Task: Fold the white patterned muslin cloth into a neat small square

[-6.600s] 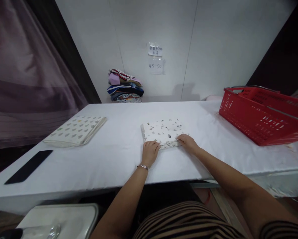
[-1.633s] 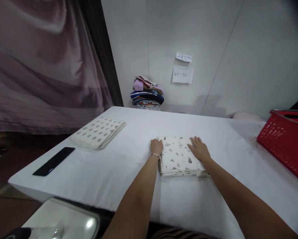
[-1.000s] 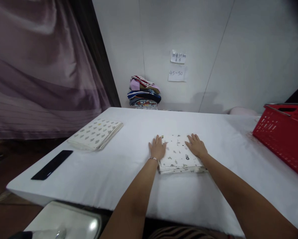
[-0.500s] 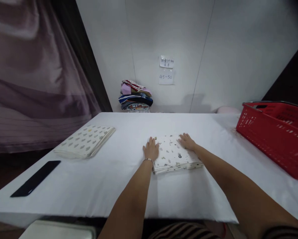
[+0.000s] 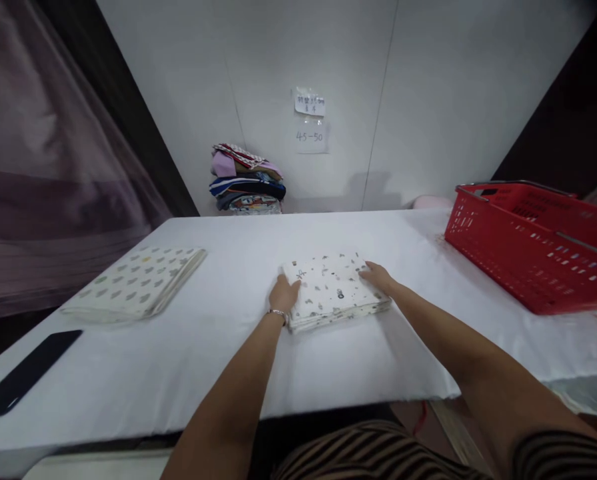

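Observation:
A white cloth with small printed figures (image 5: 328,283) lies on the white table, folded into a thick layered rectangle. My left hand (image 5: 284,294) grips its left side, thumb on top and fingers over the edge, which hides the fingertips. On the opposite side, my right hand (image 5: 378,277) holds the right edge in the same way, thumb on the upper face. The layers show along the near edge of the cloth, which looks flat on the tabletop.
A second folded cloth with grey heart-like prints (image 5: 136,283) lies at the left, behind a black flat slab (image 5: 28,373). A red basket (image 5: 528,260) stands at the right. Stacked fabrics (image 5: 248,183) sit by the wall beyond the table.
My hands have gone from lying spread on the folded cloth to gripping its left and right edges. The whole view has shifted, with the basket now more in sight.

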`<state>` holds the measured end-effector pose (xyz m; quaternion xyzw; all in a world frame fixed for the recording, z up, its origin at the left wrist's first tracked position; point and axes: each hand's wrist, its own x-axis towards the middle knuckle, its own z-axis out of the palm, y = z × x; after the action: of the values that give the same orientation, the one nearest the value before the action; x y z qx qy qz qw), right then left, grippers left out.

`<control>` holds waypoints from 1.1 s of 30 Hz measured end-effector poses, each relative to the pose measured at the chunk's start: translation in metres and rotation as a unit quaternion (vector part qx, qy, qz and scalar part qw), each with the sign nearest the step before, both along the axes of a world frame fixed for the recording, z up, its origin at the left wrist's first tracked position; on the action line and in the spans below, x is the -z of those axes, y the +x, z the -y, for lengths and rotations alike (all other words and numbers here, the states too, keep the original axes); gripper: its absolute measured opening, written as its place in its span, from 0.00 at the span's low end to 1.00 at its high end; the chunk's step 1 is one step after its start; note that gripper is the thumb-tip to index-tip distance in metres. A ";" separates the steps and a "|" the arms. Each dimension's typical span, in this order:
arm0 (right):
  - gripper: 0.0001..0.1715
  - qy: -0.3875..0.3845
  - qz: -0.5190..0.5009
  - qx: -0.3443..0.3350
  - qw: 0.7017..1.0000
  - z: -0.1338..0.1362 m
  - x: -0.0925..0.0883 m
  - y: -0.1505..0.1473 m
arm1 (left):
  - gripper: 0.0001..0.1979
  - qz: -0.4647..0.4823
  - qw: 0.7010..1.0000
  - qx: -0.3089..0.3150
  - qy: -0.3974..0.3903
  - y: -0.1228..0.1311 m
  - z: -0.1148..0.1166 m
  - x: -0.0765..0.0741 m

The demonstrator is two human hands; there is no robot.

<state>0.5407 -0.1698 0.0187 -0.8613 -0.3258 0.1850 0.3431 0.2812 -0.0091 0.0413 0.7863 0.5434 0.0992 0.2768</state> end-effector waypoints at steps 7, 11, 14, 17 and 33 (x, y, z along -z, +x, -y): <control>0.35 0.046 -0.039 -0.013 0.998 -0.009 0.002 -0.026 | 0.29 -0.002 1.000 -0.018 0.016 -0.015 -0.034 0.000; 0.33 0.082 -0.098 0.006 0.992 0.008 -0.002 -0.027 | 0.30 0.019 0.999 -0.013 0.027 -0.023 -0.028 0.005; 0.30 0.086 -0.122 0.008 0.989 0.031 -0.002 -0.028 | 0.32 0.044 0.998 -0.007 0.053 -0.035 -0.015 0.007; 0.21 0.084 -0.146 0.024 0.985 0.055 -0.002 -0.037 | 0.30 0.078 0.992 0.004 0.101 -0.051 0.003 0.010; 0.14 0.043 -0.140 0.013 0.989 0.078 -0.013 -0.063 | 0.21 0.172 0.960 0.082 0.207 -0.068 0.035 0.045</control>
<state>0.4778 -0.2479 0.0313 -0.8155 -0.2708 0.2856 0.4244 0.2137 -0.0437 -0.0040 0.8393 0.3889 0.3203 0.2043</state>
